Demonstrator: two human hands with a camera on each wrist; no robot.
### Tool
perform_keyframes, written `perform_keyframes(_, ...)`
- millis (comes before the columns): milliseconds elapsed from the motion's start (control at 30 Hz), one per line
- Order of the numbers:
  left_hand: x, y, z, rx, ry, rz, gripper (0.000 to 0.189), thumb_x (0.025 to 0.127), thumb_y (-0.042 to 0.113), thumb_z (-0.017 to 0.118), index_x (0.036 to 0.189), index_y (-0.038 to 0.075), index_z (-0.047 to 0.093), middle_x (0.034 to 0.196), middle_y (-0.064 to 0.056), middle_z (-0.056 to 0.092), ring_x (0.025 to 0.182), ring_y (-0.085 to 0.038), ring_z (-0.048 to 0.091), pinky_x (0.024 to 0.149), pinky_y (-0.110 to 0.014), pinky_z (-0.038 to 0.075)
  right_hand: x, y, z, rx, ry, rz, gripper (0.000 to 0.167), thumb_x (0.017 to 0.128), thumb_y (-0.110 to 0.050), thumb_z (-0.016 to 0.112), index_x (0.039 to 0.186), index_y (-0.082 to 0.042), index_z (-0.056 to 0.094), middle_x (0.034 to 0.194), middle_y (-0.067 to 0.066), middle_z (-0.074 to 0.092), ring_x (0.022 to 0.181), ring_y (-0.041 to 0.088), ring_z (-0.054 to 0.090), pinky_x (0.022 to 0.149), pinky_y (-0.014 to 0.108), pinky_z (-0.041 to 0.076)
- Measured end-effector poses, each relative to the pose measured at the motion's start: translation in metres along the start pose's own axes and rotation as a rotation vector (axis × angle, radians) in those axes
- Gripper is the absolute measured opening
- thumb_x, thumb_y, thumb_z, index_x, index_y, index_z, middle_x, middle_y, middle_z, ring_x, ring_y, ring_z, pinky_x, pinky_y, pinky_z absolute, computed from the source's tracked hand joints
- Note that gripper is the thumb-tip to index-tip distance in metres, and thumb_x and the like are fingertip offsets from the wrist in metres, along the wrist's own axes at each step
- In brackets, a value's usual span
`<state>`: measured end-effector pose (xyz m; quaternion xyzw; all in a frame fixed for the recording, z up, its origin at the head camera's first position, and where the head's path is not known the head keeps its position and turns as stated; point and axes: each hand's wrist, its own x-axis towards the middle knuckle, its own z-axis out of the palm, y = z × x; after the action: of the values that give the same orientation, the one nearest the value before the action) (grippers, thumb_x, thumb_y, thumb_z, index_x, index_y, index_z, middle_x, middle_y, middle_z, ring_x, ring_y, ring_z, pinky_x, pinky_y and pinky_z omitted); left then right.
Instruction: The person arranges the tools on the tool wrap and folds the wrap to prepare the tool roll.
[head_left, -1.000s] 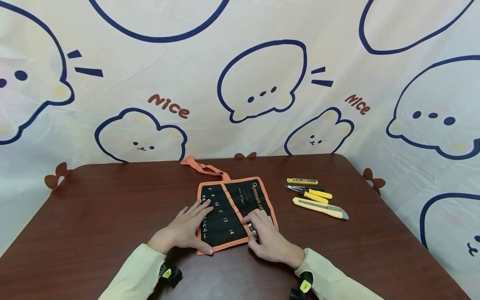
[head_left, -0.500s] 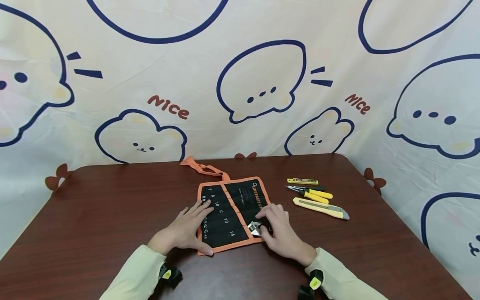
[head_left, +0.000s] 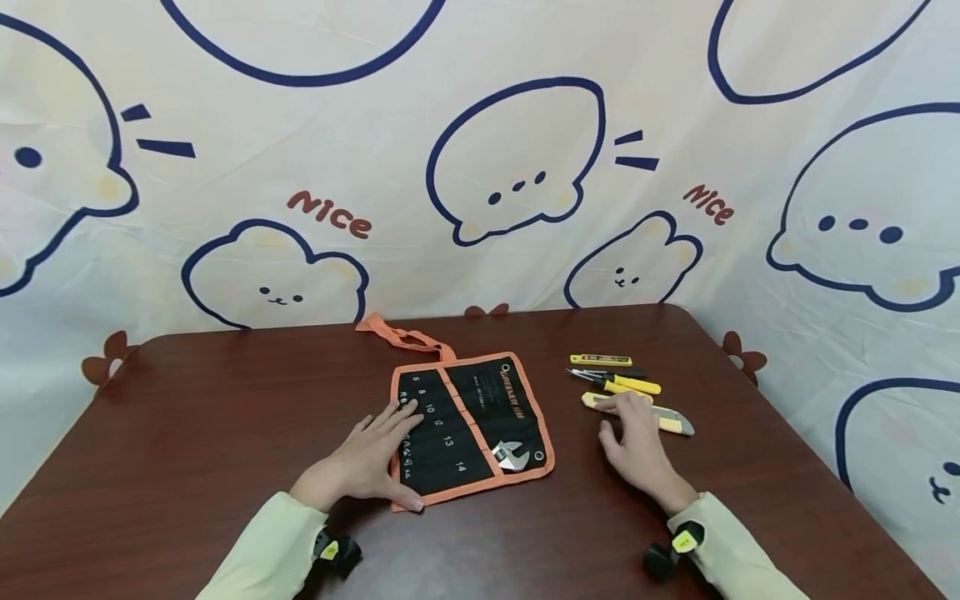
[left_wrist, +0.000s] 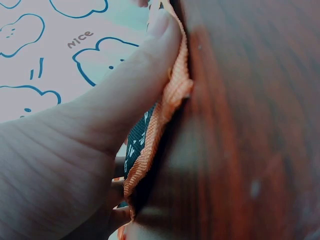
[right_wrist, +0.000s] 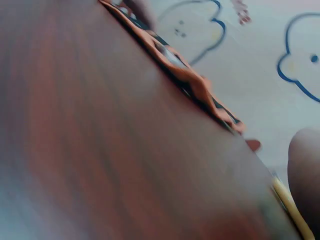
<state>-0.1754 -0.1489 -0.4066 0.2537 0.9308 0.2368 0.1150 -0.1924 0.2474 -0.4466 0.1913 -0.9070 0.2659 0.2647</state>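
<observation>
A black tool pouch with orange trim [head_left: 491, 392] lies spread on the table. My left hand [head_left: 367, 458] rests on its left side, fingers extended; the left wrist view shows the thumb [left_wrist: 135, 75] along the orange edging [left_wrist: 150, 150]. From the lower right pocket pokes the head of an adjustable wrench [head_left: 512, 456]. My right hand [head_left: 637, 446] is over a pale yellow utility knife [head_left: 671, 419], fingers loosely bent and overlapping its middle. In the right wrist view, a blurred finger [right_wrist: 305, 175] hides part of a yellow object [right_wrist: 292, 210].
Behind the utility knife lie a yellow-handled tool with pointed metal tips [head_left: 630, 384] and a slim yellow piece with printing [head_left: 600, 360]. An orange strap [head_left: 405, 335] trails from the pouch to the table's back edge. A cartoon-printed curtain [head_left: 405, 167] hangs behind.
My right hand has left the adjustable wrench in the pouch pocket and moved right to the utility knife. The left hand stays on the pouch.
</observation>
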Motion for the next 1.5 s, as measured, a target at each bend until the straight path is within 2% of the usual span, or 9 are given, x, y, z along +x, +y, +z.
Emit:
perform_keyframes(133, 0.001, 0.0, -0.001, 0.007, 0.002, -0.002, 0.113, 0.061, 0.058, 0.084, 0.146, 0.001, 0.035, 0.158, -0.021, 0.022, 0.145, -0.045, 0.014, 0.108, -0.07, 0.016, 0.001, 0.019, -0.01, -0.099, 0.088, 0.067, 0.017, 0.079, 0.005, 0.061, 0.094, -0.001, 0.063, 0.092, 0.015, 0.053, 0.085, 0.032, 0.041, 0.069, 0.039, 0.028)
perform_keyframes(233, 0.0, 0.0, -0.001, 0.006, -0.001, 0.001, 0.113, 0.061, 0.058, 0.084, 0.146, 0.001, 0.035, 0.158, -0.021, 0.022, 0.145, -0.045, 0.014, 0.108, -0.07, 0.016, -0.001, 0.03, -0.016, -0.156, 0.115, 0.145, 0.013, 0.081, 0.003, 0.06, 0.094, 0.001, 0.062, 0.094, 0.018, 0.052, 0.085, 0.033, 0.039, 0.067, 0.041, 0.027)
perform_keyframes(400, 0.0, -0.001, 0.0, 0.004, -0.006, 0.013, 0.114, 0.061, 0.058, 0.084, 0.146, 0.001, 0.035, 0.158, -0.021, 0.021, 0.145, -0.046, 0.013, 0.107, -0.071, 0.016, -0.006, 0.044, -0.028, -0.203, 0.081, 0.257, 0.015, 0.082, 0.0, 0.056, 0.096, 0.002, 0.062, 0.099, 0.021, 0.051, 0.087, 0.034, 0.036, 0.071, 0.046, 0.027)
perform_keyframes(733, 0.001, -0.002, 0.004, 0.001, -0.006, 0.014, 0.115, 0.061, 0.06, 0.083, 0.146, 0.001, 0.035, 0.158, -0.021, 0.021, 0.145, -0.045, 0.013, 0.107, -0.071, 0.015, -0.01, 0.054, -0.038, -0.209, -0.024, 0.35, 0.017, 0.085, -0.006, 0.054, 0.099, 0.001, 0.061, 0.102, 0.021, 0.052, 0.09, 0.035, 0.038, 0.074, 0.049, 0.028)
perform_keyframes(900, 0.002, -0.002, 0.003, 0.006, 0.0, 0.014, 0.115, 0.061, 0.059, 0.084, 0.147, 0.001, 0.035, 0.158, -0.021, 0.021, 0.145, -0.045, 0.013, 0.108, -0.071, 0.016, -0.01, 0.054, -0.04, -0.228, -0.042, 0.358, 0.019, 0.089, -0.011, 0.056, 0.102, 0.002, 0.059, 0.102, 0.022, 0.051, 0.092, 0.037, 0.037, 0.076, 0.052, 0.028)
perform_keyframes(1000, 0.002, -0.003, 0.001, 0.016, 0.004, 0.012, 0.114, 0.061, 0.059, 0.084, 0.146, 0.001, 0.035, 0.158, -0.021, 0.022, 0.145, -0.045, 0.013, 0.108, -0.071, 0.016, -0.009, 0.054, -0.04, -0.233, -0.068, 0.378, 0.029, 0.09, -0.022, 0.06, 0.104, 0.003, 0.058, 0.104, 0.023, 0.051, 0.093, 0.037, 0.037, 0.076, 0.052, 0.029)
perform_keyframes(1167, 0.001, -0.003, 0.0, 0.019, 0.011, 0.02, 0.114, 0.06, 0.06, 0.084, 0.146, 0.001, 0.036, 0.157, -0.022, 0.023, 0.145, -0.045, 0.014, 0.107, -0.071, 0.016, -0.01, 0.054, -0.041, -0.247, -0.113, 0.38, 0.045, 0.087, -0.038, 0.068, 0.106, 0.002, 0.059, 0.105, 0.023, 0.052, 0.095, 0.037, 0.038, 0.077, 0.051, 0.031)
perform_keyframes(1400, 0.003, -0.003, 0.002, 0.012, 0.014, 0.018, 0.114, 0.06, 0.059, 0.084, 0.146, 0.001, 0.036, 0.157, -0.021, 0.022, 0.145, -0.045, 0.013, 0.108, -0.07, 0.015, -0.01, 0.055, -0.041, -0.205, -0.145, 0.308, 0.036, 0.083, -0.026, 0.075, 0.097, 0.002, 0.057, 0.096, 0.02, 0.05, 0.089, 0.034, 0.038, 0.075, 0.047, 0.031)
perform_keyframes(1500, 0.002, -0.001, 0.001, 0.014, 0.017, 0.019, 0.114, 0.06, 0.058, 0.085, 0.146, 0.001, 0.036, 0.157, -0.022, 0.023, 0.144, -0.046, 0.014, 0.107, -0.071, 0.016, -0.01, 0.054, -0.039, -0.185, -0.144, 0.267, 0.036, 0.083, -0.021, 0.076, 0.098, 0.004, 0.054, 0.093, 0.019, 0.051, 0.087, 0.033, 0.04, 0.075, 0.043, 0.032)
